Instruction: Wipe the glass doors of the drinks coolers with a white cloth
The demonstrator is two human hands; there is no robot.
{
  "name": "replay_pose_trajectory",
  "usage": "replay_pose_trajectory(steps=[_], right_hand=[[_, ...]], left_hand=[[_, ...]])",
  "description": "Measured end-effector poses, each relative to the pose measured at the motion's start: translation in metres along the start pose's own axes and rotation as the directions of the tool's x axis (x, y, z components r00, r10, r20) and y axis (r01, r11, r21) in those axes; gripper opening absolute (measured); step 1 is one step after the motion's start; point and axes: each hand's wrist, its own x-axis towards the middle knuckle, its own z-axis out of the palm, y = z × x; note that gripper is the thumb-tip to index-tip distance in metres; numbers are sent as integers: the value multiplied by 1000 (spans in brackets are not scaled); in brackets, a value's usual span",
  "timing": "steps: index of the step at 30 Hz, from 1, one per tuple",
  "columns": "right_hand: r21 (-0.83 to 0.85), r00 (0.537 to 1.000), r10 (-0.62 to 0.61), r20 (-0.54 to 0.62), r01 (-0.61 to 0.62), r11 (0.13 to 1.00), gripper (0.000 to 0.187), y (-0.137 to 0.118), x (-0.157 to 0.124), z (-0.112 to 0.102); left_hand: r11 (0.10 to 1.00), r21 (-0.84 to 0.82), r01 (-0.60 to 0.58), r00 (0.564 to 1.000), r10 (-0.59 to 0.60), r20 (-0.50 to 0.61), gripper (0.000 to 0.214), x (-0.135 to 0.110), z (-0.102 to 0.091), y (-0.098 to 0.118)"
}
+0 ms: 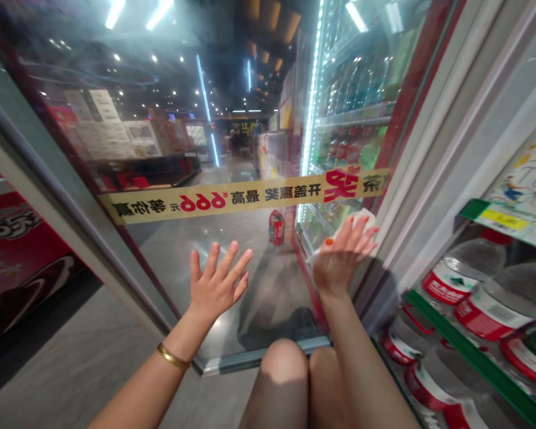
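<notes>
An opened glass fridge door (170, 149) stands in front of me, with a yellow sticker strip (232, 199) across it. My left hand (217, 283) is open, fingers spread, held flat on or just off the glass below the strip. My right hand (342, 253) presses a white cloth (364, 219) against the glass near the door's right edge, fingers stretched flat over it. A gold bangle (173, 357) sits on my left wrist. My bare knees (290, 375) show at the bottom.
The open fridge at right holds shelves with large water bottles (462, 277) with red labels behind a green shelf edge (473, 351). A red cabinet (18, 250) stands at left. Through the glass I see a shop aisle and a lit drinks cooler (352, 107).
</notes>
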Motion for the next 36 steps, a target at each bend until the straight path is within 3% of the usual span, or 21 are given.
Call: replay_pose_trajectory(steps=[2, 3, 5, 7, 10, 12, 14, 17, 21, 23, 25, 27, 29, 31, 32, 34, 36], right_hand=[[-2, 997, 72, -24, -72, 997, 69, 9, -22, -2], [-6, 999, 45, -13, -45, 999, 70, 6, -42, -2], [-3, 993, -107, 44, 107, 994, 67, -13, -80, 4], [16, 956, -280, 87, 279, 960, 61, -38, -96, 11], [50, 932, -349, 93, 346, 937, 61, -50, -59, 12], [59, 959, -275, 65, 271, 961, 62, -34, -22, 6], [47, 986, -163, 19, 162, 986, 62, -14, -5, -1], [0, 995, -95, -33, 95, 995, 70, -4, -34, -4], [35, 947, -323, 9, 322, 946, 78, -41, -89, 10], [75, 898, -436, 50, 432, 899, 74, -58, -79, 14], [87, 880, -471, 67, 465, 881, 71, -55, -45, 13], [49, 916, -399, 48, 397, 917, 71, -34, -11, 7], [-15, 967, -256, -1, 256, 967, 70, -11, 3, -1], [-48, 980, -197, -24, 195, 980, 67, -1, -9, -8], [-47, 974, -228, -17, 227, 973, 64, -5, -22, -10], [-20, 930, -367, 19, 367, 930, 58, -27, -48, -11], [17, 857, -513, 43, 513, 858, 55, -61, -57, -9]], left_hand=[[1000, -3, 9, 1000, -9, 1, 82, -1, 1, 1], [1000, -1, 12, 1000, -12, 1, 81, -1, 1, 1], [1000, 8, 8, 1000, -8, -7, 80, -1, 2, 1], [1000, 20, -3, 1000, 3, -14, 79, 0, 1, 0], [1000, 19, -9, 1000, 9, -16, 81, 0, 1, -2], [1000, -3, 9, 1000, -9, -1, 83, -1, 2, -2], [999, -27, 34, 999, -34, 12, 85, -5, 4, -2], [998, -26, 49, 999, -49, 12, 84, -8, 8, 1], [999, -20, 40, 999, -40, -3, 84, -6, 9, 2], [999, -35, 22, 1000, -22, 4, 85, -6, 6, -1], [998, -61, 11, 1000, -9, 22, 86, -7, 0, -7], [996, -51, 72, 997, -70, 32, 88, -11, -7, -16], [985, -6, 171, 985, -171, 23, 88, -17, -11, -24], [975, 30, 219, 976, -218, -10, 89, -23, -12, -29], [976, 38, 216, 976, -215, -30, 89, -25, -11, -31], [977, 48, 209, 977, -206, -59, 91, -28, -8, -31], [975, 48, 217, 975, -213, -67, 92, -30, -6, -30]])
